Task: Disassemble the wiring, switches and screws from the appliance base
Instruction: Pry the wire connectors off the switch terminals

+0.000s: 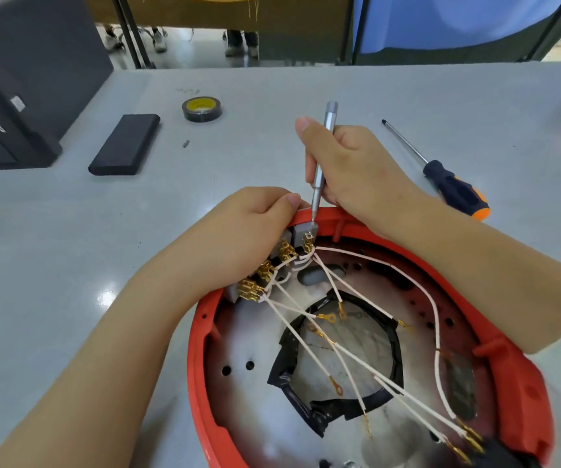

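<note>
Right hand [350, 167] grips the driver [321, 163], tip on the switches [286, 255] at the base [198, 332] far rim. Left hand [238, 238] fingers curl over the switches, wires [356, 359] trailing below.

Red round appliance base [201, 332] holds grey switches [301, 233], loose white wires [356, 359].

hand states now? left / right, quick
Left hand: fingers curled, gripping the row of switches at the red base rim.
Right hand: gripping the silver screwdriver, tip down on the end switch.
</note>
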Demonstrator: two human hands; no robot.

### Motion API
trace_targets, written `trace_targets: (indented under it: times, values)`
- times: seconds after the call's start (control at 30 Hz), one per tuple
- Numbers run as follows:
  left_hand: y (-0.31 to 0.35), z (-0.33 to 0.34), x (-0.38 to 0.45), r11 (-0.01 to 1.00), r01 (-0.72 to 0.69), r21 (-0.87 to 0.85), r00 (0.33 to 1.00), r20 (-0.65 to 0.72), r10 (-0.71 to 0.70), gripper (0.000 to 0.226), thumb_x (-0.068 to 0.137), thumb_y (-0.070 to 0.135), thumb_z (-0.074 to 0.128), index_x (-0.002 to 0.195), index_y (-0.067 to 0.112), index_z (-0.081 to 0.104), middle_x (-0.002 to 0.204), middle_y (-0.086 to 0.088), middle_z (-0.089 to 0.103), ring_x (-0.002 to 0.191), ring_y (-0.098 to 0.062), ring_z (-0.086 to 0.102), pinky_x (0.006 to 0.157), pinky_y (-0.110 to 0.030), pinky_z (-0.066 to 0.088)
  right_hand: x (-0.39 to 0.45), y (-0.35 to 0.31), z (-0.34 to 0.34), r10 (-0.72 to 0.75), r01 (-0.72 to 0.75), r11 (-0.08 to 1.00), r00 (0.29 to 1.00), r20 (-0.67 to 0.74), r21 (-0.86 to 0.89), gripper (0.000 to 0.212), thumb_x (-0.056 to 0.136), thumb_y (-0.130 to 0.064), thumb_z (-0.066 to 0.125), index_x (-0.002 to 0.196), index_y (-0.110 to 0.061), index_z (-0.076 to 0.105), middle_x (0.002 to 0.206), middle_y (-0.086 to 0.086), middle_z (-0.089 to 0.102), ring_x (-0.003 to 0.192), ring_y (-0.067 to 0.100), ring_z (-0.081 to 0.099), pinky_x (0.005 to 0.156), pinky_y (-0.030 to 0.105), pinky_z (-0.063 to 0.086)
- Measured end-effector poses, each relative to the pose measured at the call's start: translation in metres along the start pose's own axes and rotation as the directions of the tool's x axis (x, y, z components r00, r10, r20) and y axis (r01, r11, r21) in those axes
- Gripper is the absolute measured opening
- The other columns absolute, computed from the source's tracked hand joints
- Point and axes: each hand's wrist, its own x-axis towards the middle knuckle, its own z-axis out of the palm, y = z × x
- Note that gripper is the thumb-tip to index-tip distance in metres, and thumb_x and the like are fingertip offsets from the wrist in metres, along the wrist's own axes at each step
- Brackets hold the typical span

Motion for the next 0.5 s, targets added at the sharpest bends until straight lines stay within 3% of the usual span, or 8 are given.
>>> trace_targets:
  times: [0.07, 0.13, 0.23, 0.33, 0.43, 0.5]
  values:
    - [0.002, -0.001, 0.000, 1.000, -0.019, 0.024, 1.000, 0.001, 0.019, 0.037, 0.101, 0.034, 0.037, 0.088, 0.014, 0.066, 0.082, -0.017, 0.067, 0.068, -0.023, 0.059, 0.061, -0.025, 0.043, 0.000, -0.001, 0.000, 0.015, -0.015, 1.000, 1.000, -0.012, 0.003, 0.056, 0.100, -0.039, 0.042, 0.049, -0.017, 0.050, 0.034, -0.010, 0.037, 0.032, 0.004, 0.038, 0.039, 0.011, 0.028]
    - [0.003, -0.004, 0.000, 0.999, -0.034, 0.043, 0.999, -0.037, 0.035, 0.034, 0.100, 0.033, 0.039, 0.081, 0.025, 0.066, 0.071, -0.004, 0.066, 0.059, -0.008, 0.055, 0.057, -0.016, 0.041, -0.001, -0.002, -0.001, 0.025, -0.025, 1.000, 0.999, -0.024, -0.001, 0.056, 0.100, -0.039, 0.041, 0.050, -0.016, 0.050, 0.033, -0.011, 0.037, 0.032, 0.003, 0.038, 0.039, 0.011, 0.028]
    - [0.004, -0.010, -0.005, 0.993, -0.023, 0.115, 0.993, -0.111, 0.036, 0.030, 0.100, 0.033, 0.039, 0.087, 0.035, 0.067, 0.079, 0.012, 0.067, 0.072, 0.000, 0.060, 0.062, -0.008, 0.040, -0.002, -0.003, -0.002, 0.030, -0.032, 0.999, 0.999, -0.043, -0.043, 0.056, 0.100, -0.040, 0.039, 0.052, -0.016, 0.051, 0.032, -0.011, 0.040, 0.032, 0.002, 0.040, 0.042, 0.013, 0.031]
    - [-0.001, -0.014, -0.018, 0.988, 0.024, 0.150, 0.991, -0.132, -0.004, 0.029, 0.099, 0.035, 0.038, 0.101, 0.032, 0.067, 0.091, 0.012, 0.068, 0.079, -0.002, 0.060, 0.069, -0.013, 0.042, -0.004, -0.002, -0.003, 0.041, -0.050, 0.995, 0.994, -0.098, -0.091, 0.056, 0.100, -0.042, 0.038, 0.051, -0.018, 0.052, 0.034, -0.011, 0.045, 0.035, 0.000, 0.043, 0.051, 0.023, 0.032]
    - [-0.008, -0.009, -0.033, 0.990, 0.055, 0.133, 0.987, -0.156, -0.034, 0.032, 0.101, 0.036, 0.032, 0.112, 0.031, 0.062, 0.099, 0.012, 0.064, 0.085, -0.008, 0.056, 0.064, -0.020, 0.040, -0.007, 0.000, -0.005, 0.057, -0.078, 0.991, 0.980, -0.190, -0.105, 0.056, 0.100, -0.046, 0.035, 0.053, -0.019, 0.053, 0.041, -0.008, 0.049, 0.038, 0.000, 0.045, 0.054, 0.026, 0.035]
    - [-0.009, -0.003, -0.038, 0.990, 0.044, 0.137, 0.986, -0.164, -0.021, 0.033, 0.102, 0.037, 0.029, 0.117, 0.032, 0.058, 0.107, 0.009, 0.064, 0.096, -0.012, 0.055, 0.073, -0.026, 0.040, -0.013, -0.002, -0.006, 0.060, -0.085, 0.990, 0.975, -0.215, -0.109, 0.057, 0.100, -0.046, 0.035, 0.054, -0.018, 0.054, 0.040, -0.009, 0.049, 0.038, -0.001, 0.045, 0.055, 0.026, 0.036]
